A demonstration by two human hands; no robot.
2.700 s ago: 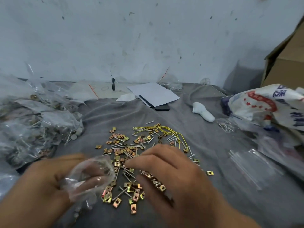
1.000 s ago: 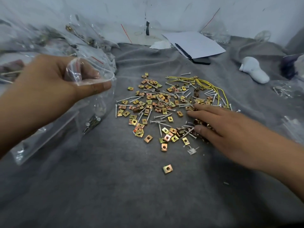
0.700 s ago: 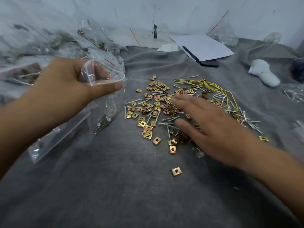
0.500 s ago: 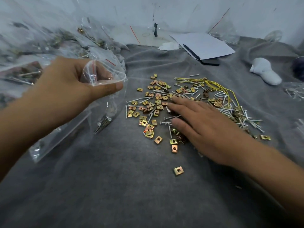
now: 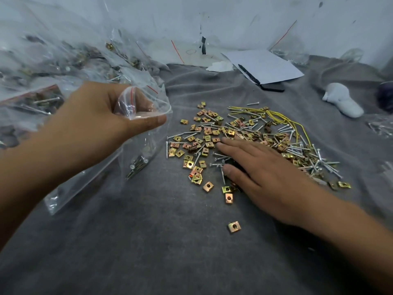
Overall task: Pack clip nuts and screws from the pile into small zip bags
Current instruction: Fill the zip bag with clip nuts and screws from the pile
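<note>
Right hand [image 5: 261,177] drawn slightly back across pile of clip nuts and screws [image 5: 240,137], fingers straight, flat on the hardware. Left hand [image 5: 93,122] unchanged, raised, pinching mouth of zip bag [image 5: 144,124] holding screws. Pile at centre of grey cloth [image 5: 161,241]; filled bags [image 5: 42,81] along left edge.
</note>
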